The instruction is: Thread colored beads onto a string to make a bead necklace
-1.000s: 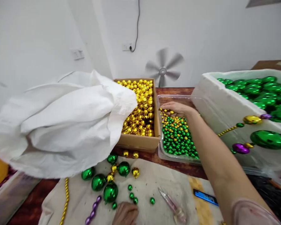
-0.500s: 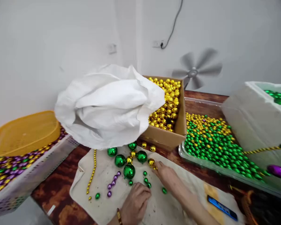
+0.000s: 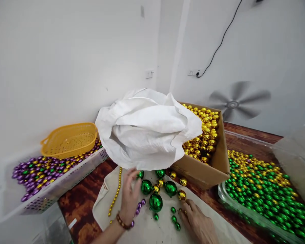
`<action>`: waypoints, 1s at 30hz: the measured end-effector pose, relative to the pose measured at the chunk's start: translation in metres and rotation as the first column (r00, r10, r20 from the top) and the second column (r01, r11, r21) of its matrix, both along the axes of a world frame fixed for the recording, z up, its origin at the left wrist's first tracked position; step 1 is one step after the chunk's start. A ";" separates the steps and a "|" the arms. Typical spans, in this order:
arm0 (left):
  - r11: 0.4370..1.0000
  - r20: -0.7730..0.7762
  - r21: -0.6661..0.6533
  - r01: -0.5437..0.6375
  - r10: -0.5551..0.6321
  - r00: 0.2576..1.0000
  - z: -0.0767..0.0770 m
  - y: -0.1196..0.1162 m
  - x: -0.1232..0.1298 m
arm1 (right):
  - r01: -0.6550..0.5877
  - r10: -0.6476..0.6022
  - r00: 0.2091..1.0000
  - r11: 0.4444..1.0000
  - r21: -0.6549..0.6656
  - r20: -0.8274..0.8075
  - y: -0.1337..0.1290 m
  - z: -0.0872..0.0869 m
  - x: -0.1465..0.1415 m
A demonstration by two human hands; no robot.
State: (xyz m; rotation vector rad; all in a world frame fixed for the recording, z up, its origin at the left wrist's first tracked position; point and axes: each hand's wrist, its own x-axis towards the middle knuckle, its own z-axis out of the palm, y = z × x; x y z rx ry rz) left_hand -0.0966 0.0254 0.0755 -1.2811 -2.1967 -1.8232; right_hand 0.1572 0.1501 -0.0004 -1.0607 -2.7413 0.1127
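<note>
My left hand (image 3: 130, 195), a beaded bracelet on its wrist, is raised at the left of the bead layout. Its fingers are apart, near a green ball (image 3: 140, 174) by the edge of the white sack. My right hand (image 3: 197, 220) rests low on the beige cloth (image 3: 147, 234), fingers bent around small gold beads just below a larger gold ball (image 3: 182, 195). Large green balls (image 3: 156, 202) and gold balls lie between the hands. Small green beads (image 3: 174, 219) are left of my right hand. Purple beads (image 3: 143, 201) and a gold bead string (image 3: 115, 195) lie near my left hand.
A white sack (image 3: 147, 128) bulges over the cloth's far edge. Behind right stands a cardboard box (image 3: 200, 173) of gold balls; a clear tray (image 3: 246, 203) of green and gold beads is right. An orange basket (image 3: 69, 139) sits on the left bead crate (image 3: 66, 186). A fan spins behind.
The view has swung left and up. My left hand has moved from the lower middle to the left side of the layout, its fingers now spread. My right hand has drawn slightly below the larger gold ball.
</note>
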 end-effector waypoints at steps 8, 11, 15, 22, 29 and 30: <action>0.749 -0.058 -0.328 0.575 -0.624 0.779 0.040 0.024 -0.022 | 0.020 -0.008 0.988 0.997 -0.080 0.153 0.029 0.119 -0.082; 0.652 -0.145 -0.421 0.631 -0.735 0.663 0.028 0.046 -0.004 | 0.008 -0.002 0.998 0.997 -0.081 0.067 0.048 0.165 -0.124; 0.720 -0.194 -0.422 0.551 -0.666 0.720 0.012 0.087 -0.021 | 0.025 -0.026 0.999 0.999 0.035 0.033 0.063 0.200 -0.160; 0.924 -0.394 -0.254 0.285 -0.368 0.842 0.032 0.113 -0.084 | 0.010 -0.031 0.991 0.987 0.158 0.128 0.078 0.223 -0.179; 0.867 -0.597 -0.231 0.442 -0.485 0.639 0.055 0.100 -0.077 | 0.230 -0.178 0.951 0.954 0.192 -0.251 0.125 0.303 -0.192; 0.860 -0.623 -0.229 0.456 -0.489 0.611 0.059 0.105 -0.076 | 0.265 -0.183 0.918 0.943 0.201 -0.353 0.131 0.315 -0.193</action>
